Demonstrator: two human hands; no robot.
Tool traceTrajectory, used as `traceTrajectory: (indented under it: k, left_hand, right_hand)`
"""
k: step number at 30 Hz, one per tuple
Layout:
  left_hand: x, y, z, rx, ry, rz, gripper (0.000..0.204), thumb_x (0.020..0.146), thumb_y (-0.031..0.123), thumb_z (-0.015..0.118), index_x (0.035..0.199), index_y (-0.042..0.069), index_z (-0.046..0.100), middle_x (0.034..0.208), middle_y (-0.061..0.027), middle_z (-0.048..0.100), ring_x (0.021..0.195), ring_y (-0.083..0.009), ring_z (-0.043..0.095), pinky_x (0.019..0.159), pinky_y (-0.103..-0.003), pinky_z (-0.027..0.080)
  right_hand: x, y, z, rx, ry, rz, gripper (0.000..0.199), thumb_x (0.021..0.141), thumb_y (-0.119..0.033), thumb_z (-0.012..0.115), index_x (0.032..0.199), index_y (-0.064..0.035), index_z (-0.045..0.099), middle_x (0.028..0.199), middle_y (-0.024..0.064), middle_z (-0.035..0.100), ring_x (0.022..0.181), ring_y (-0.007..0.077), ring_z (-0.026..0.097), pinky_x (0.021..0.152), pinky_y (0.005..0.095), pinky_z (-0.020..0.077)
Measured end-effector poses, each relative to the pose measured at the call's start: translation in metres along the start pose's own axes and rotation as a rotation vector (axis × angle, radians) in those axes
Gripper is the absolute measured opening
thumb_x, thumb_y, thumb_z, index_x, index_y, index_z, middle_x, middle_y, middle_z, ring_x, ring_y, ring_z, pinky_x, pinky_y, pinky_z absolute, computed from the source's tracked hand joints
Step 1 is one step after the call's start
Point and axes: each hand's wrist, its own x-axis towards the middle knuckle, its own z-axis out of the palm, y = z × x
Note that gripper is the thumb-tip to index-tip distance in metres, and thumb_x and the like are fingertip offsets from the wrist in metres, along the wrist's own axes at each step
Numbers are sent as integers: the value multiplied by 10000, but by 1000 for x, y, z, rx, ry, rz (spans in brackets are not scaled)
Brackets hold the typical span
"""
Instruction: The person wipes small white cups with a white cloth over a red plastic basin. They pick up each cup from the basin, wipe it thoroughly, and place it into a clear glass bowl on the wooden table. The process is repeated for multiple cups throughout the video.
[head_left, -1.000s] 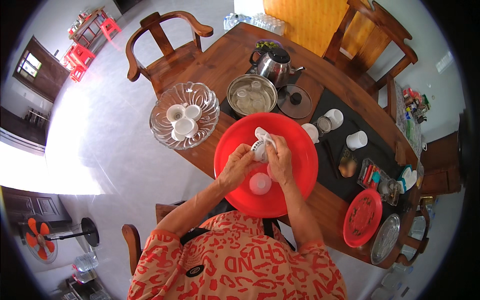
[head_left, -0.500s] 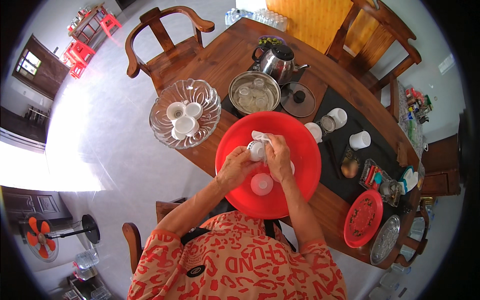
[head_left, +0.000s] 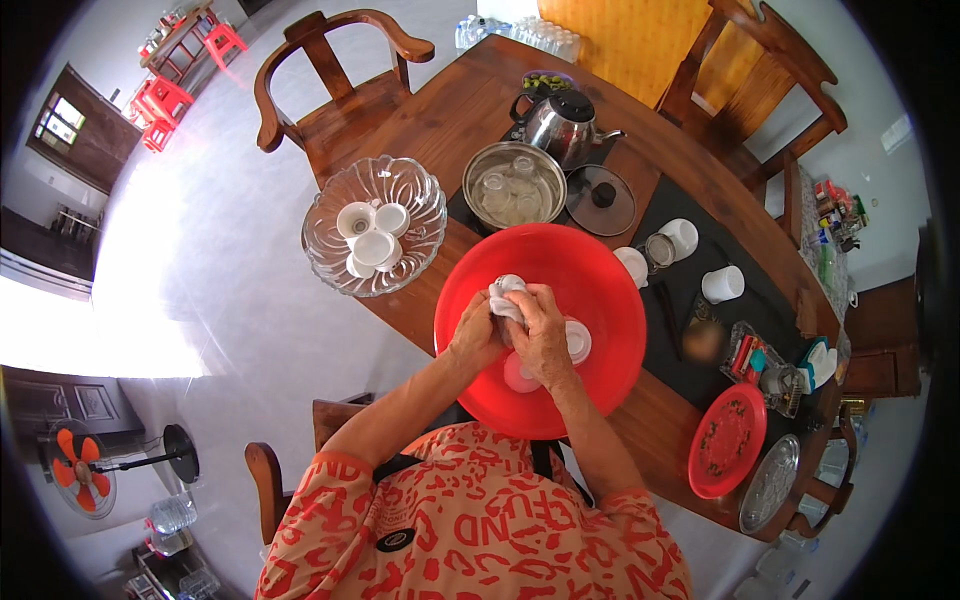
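Observation:
Over the red basin [head_left: 610,310], my left hand [head_left: 477,335] is closed around a small white cup that the cloth and fingers now mostly hide. My right hand [head_left: 540,335] presses a crumpled white cloth [head_left: 508,300] against that cup. Inside the basin, just below my hands, sit a small white cup [head_left: 578,341] and a translucent, pale round cup [head_left: 519,375], the latter partly covered by my right hand. Left of the basin stands a clear ribbed glass bowl [head_left: 325,250] with several white cups [head_left: 374,246] piled in it.
Behind the basin are a steel pot [head_left: 472,200] with glasses in water, a kettle [head_left: 562,128] and a glass lid [head_left: 612,205]. White mugs [head_left: 722,284] stand to the right, with a red plate [head_left: 728,440] and a glass tray [head_left: 770,483] near the table's right edge.
My right hand has moved down and left, bringing the cloth over the cup, which showed plainly before. The small white cup in the basin now shows more fully.

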Motion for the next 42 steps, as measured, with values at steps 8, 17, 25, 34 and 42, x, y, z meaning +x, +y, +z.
traceTrajectory:
  k: [8, 17, 25, 34, 42]
  left_hand:
    - [-1, -2, -14, 6, -158, -3, 140, 958, 211, 445, 1036, 110, 503, 1086, -53, 576, 1010, -209, 579, 890, -405, 472]
    - [-5, 13, -1, -10, -26, -114, 170, 945, 276, 477, 1028, 134, 519, 1059, -76, 580, 981, -251, 582, 779, -489, 504]
    - [24, 0, -25, 161, 9, -96, 315, 907, 428, 499, 989, 129, 559, 930, -39, 600, 823, -171, 583, 665, -362, 498]
    - [5, 12, 16, 284, 13, -60, 440, 932, 496, 404, 1055, 105, 565, 1001, -37, 603, 950, -184, 558, 850, -342, 438]
    - [16, 5, -16, 291, 41, -83, 481, 915, 554, 390, 1018, 123, 575, 972, -46, 604, 880, -178, 563, 758, -319, 447]
  right_hand:
    - [25, 19, -13, 122, 43, 127, 270, 779, -10, 595, 1048, -28, 599, 995, 132, 546, 845, 281, 593, 724, 356, 491]
    - [21, 82, -7, -504, -44, 86, 389, 743, -65, 628, 1124, -71, 549, 1049, 166, 513, 978, 383, 501, 813, 407, 448]
    - [2, 51, -15, 258, -311, 347, 334, 734, 10, 597, 1068, 4, 606, 926, 119, 633, 846, 204, 622, 769, 287, 505]
    - [5, 8, -4, 47, -16, 56, 383, 727, 74, 545, 1102, -4, 555, 1102, 172, 468, 1039, 318, 515, 872, 360, 459]
    - [1, -1, -10, 308, -292, 196, 336, 709, 119, 536, 1014, 5, 615, 1060, 135, 477, 1001, 306, 534, 859, 364, 468]
